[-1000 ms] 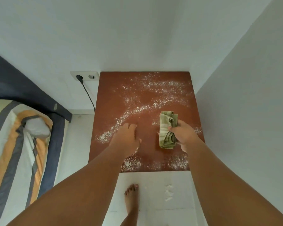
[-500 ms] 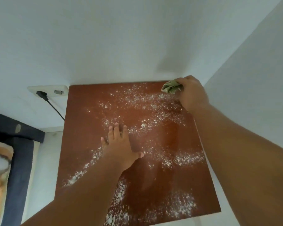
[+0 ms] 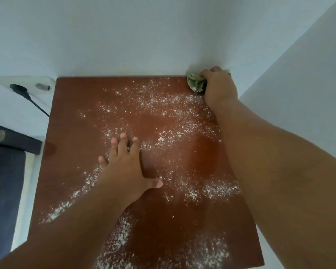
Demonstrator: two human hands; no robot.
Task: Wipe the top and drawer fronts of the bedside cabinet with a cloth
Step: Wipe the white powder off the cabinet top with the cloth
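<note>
The reddish-brown top of the bedside cabinet (image 3: 80, 117) fills the middle of the view, seen from above and scattered with white powder (image 3: 211, 189). My right hand (image 3: 219, 88) is at the far right corner against the wall, shut on a crumpled green cloth (image 3: 196, 84) pressed to the top. My left hand (image 3: 126, 166) lies flat on the middle of the top, fingers spread, holding nothing. The drawer fronts are out of sight below the front edge.
White walls close in behind and to the right of the cabinet. A wall socket (image 3: 35, 85) with a black plug and cable (image 3: 25, 95) sits just left of the back corner. A dark bed frame (image 3: 6, 171) stands at the left.
My right hand carried the cloth from the front right of the top up to the far right corner. The camera came closer over the cabinet. My left hand stayed flat on the top.
</note>
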